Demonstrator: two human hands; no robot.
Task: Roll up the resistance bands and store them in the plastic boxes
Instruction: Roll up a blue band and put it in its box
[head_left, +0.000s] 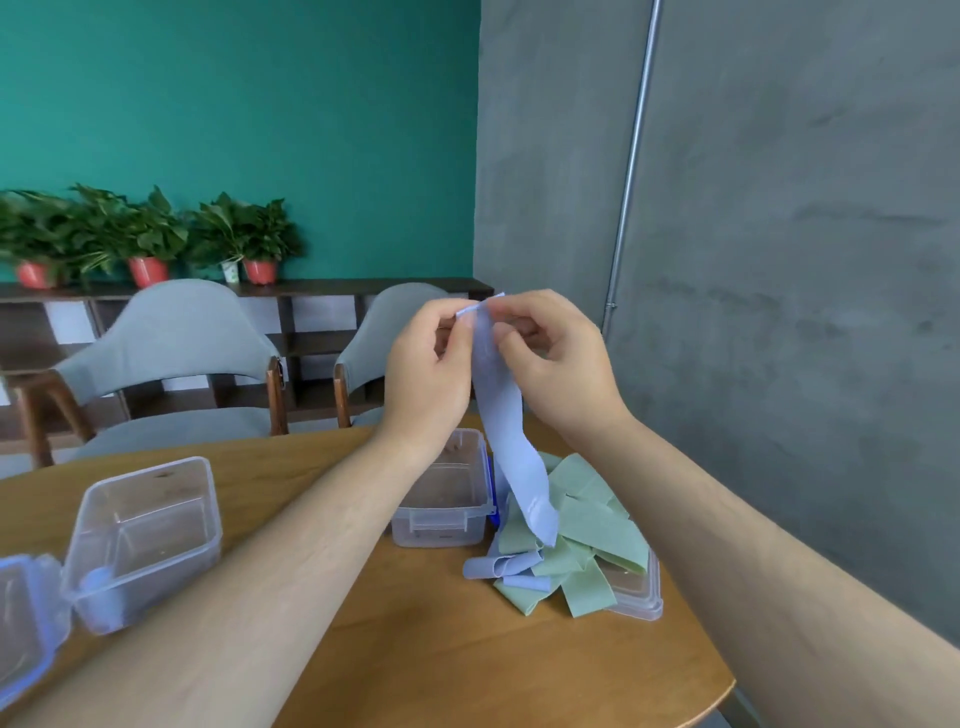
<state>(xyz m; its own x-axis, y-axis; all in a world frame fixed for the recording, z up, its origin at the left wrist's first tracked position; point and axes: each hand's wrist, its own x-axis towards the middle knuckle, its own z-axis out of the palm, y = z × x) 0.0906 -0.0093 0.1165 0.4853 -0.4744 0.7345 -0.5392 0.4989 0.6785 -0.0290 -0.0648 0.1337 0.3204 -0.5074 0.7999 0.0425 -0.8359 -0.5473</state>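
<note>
Both hands, left hand (426, 374) and right hand (550, 364), fingers pinching top edge of blue band (506, 431); looks light, floppy, stretchy; best held at end.

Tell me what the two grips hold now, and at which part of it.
A blue band. The left grip and the right grip both pinch its top end; the rest hangs down toward the pile on the table.

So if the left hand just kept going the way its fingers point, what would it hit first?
Probably the right hand: the left hand points across at it, with only the blue band they both pinch between them. Depth is hard to judge.
</note>
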